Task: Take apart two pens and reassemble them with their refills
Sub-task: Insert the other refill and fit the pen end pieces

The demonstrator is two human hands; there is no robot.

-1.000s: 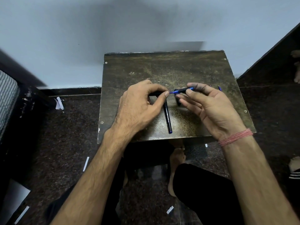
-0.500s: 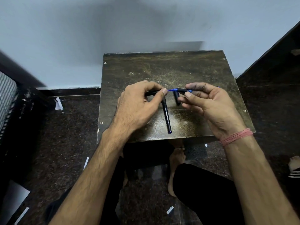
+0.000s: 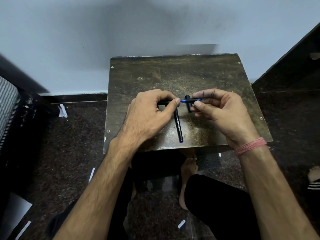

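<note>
Head view shows you two pens: one whole pen (image 3: 178, 127) lying near the bench's (image 3: 207, 71) front edge, one pen barrel (image 3: 166, 102) pinched in your left hand's (image 3: 149, 115) fingers. Your right hand (image 3: 220, 110) grips its blue-tipped front piece (image 3: 191, 100), both raised mid-bench.

Worktop (image 3: 216, 80): mottled dark brown with worn, paler olive patches. Lying pen barrel (image 3: 178, 126): black with white lettering and a blue tip. Held pen section (image 3: 191, 100): black with blue ends. Wrist thread (image 3: 251, 146): pinkish red. Floor (image 3: 69, 144): dark speckled stone. Wall (image 3: 86, 40): pale grey-blue. Fabric at left edge (image 3: 7, 104): grey-and-white striped.
</note>
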